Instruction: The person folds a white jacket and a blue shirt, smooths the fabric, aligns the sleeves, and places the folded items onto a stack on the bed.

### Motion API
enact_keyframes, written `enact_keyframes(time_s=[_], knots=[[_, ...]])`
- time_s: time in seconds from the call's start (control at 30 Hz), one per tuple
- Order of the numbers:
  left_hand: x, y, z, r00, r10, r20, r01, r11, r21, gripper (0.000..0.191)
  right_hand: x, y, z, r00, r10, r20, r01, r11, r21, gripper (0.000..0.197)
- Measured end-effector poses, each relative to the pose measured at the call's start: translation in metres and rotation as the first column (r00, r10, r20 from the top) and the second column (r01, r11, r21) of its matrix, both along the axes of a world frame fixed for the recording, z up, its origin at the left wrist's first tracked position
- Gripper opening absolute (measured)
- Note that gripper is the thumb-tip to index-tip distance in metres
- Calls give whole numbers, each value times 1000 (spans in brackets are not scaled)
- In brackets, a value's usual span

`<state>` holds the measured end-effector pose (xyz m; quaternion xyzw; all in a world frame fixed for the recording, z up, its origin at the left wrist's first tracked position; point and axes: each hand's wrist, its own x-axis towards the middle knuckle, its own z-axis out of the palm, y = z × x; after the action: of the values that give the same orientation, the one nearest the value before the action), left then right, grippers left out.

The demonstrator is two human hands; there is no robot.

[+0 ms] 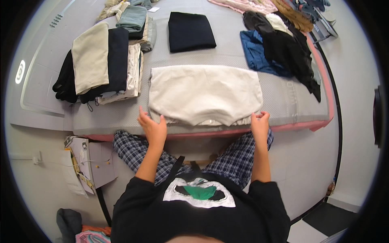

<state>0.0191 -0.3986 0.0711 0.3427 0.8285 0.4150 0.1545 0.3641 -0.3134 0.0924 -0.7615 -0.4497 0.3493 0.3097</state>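
Note:
A cream garment (206,91), probably trousers, lies folded into a wide rectangle on the mattress in front of me. A button shows at its near edge, where the waistband curves. My left hand (154,126) is by the near left corner, thumb and fingers spread with nothing between them. At the near right corner is my right hand (259,123), its thumb and fingers bent close to the cloth. Whether those fingertips pinch the fabric cannot be made out. Beyond the cream garment lies a black folded garment (191,32).
Folded clothes (117,60) are stacked at the left, with more piles behind them. Blue denim (253,51) and rumpled dark clothes (282,48) lie at the right. The mattress (291,104) ends at a pink edge before my knees. A small cabinet (101,164) stands lower left.

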Motion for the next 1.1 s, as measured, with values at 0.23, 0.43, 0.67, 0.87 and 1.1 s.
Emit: enact_keyframes(time_s=[0.23,0.43,0.67,0.87,1.1], knots=[[11,104,28,579,-455,-677,635,772,24,57,-61,90,20,692,146,707,-622,617,482,54],[-30,170,-66,426,-602,-676,492,781,-385,56,-24,183,-89,414,268,870,-690,716,108,54],[-37,165,-92,493,-638,-591,592,744,-309,55,-9,185,-124,451,245,858,-725,662,192,51],[-39,162,-91,518,-550,-655,523,810,-267,52,-4,188,-126,610,190,769,-650,675,349,45],[-41,161,-92,560,-341,-755,193,940,-281,54,-5,192,-131,608,-67,791,-440,801,406,43]])
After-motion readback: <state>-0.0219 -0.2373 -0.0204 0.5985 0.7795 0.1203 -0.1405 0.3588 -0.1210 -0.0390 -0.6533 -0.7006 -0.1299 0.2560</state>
